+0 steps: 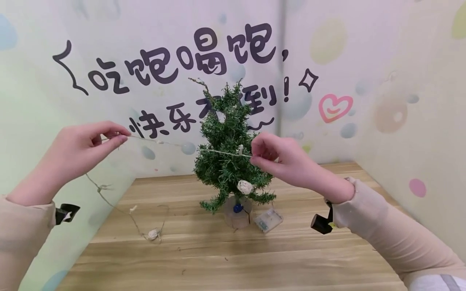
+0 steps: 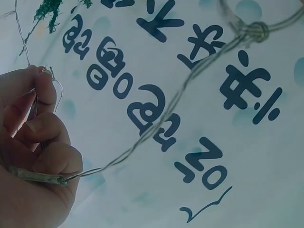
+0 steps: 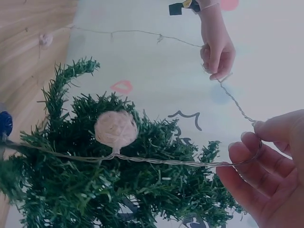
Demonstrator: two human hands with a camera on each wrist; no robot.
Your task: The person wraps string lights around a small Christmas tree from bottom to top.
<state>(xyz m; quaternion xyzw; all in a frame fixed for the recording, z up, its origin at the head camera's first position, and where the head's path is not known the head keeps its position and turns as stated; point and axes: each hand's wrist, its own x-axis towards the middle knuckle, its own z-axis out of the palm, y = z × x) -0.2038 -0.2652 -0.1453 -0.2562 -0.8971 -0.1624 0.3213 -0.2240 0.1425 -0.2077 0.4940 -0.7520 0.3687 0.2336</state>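
A thin string of lights [image 1: 223, 152] with twisted clear wire stretches between both hands, across the front of a small green artificial Christmas tree [image 1: 231, 129]. At the left, my left hand [image 1: 85, 147] pinches the wire between thumb and fingers; the left wrist view shows more wire passing through its curled fingers [image 2: 52, 126]. My right hand [image 1: 284, 159] pinches the string just in front of the tree's right side. From there the wire runs back along the tree past a white woven ball [image 3: 116, 129]. The string's other end hangs below the left hand to the table.
The tree stands in a translucent round base [image 1: 236, 216] on a wooden table [image 1: 204, 258]. A clear battery box [image 1: 268, 220] lies beside it. Another white ball [image 1: 153, 234] on the string rests at the table's left. A printed wall [image 1: 364, 48] rises behind.
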